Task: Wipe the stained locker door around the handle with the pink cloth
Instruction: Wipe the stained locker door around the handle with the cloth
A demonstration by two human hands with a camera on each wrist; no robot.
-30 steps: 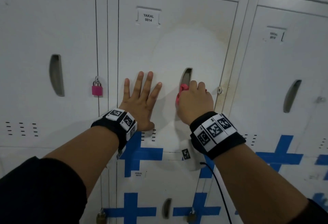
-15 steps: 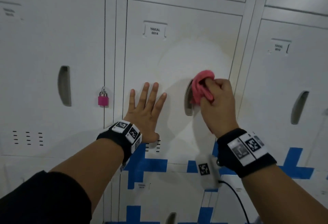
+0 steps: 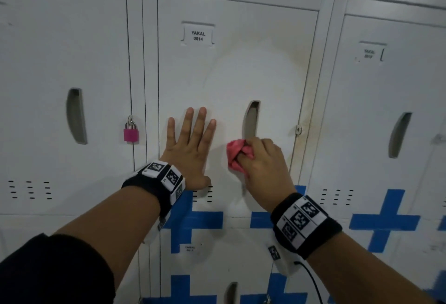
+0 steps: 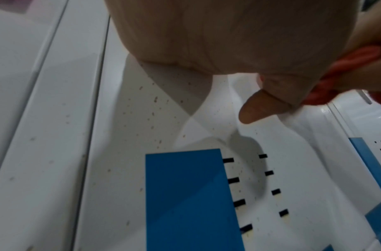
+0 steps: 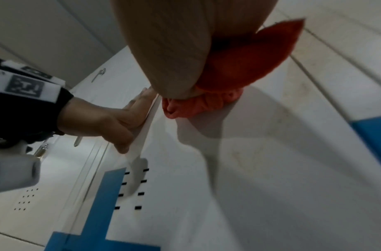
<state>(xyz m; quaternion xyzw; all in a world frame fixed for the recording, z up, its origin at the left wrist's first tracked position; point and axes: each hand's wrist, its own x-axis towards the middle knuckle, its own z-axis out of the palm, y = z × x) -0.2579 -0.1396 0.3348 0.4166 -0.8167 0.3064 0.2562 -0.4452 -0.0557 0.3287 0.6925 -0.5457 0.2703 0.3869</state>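
Observation:
The white locker door (image 3: 236, 74) labelled YAKAL 0014 has a yellowish stain ring above and right of its recessed handle (image 3: 251, 120). My right hand (image 3: 261, 161) grips the bunched pink cloth (image 3: 235, 155) and presses it on the door just below and left of the handle. In the right wrist view the cloth (image 5: 245, 68) bulges out from under my palm against the door. My left hand (image 3: 190, 144) lies flat on the same door, fingers spread, left of the handle. The left wrist view shows my palm (image 4: 206, 34) on the door and the cloth (image 4: 346, 73) at the right edge.
A pink padlock (image 3: 131, 133) hangs on the locker to the left. Neighbouring lockers have their own handles (image 3: 76, 115) (image 3: 399, 135). Vent slots (image 3: 202, 194) and blue painted crosses (image 3: 193, 219) sit below my hands. A small hasp (image 3: 298, 129) is right of the handle.
My right hand has swept the cloth from the handle's upper right side down to below and left of it. The left hand has stayed flat on the door.

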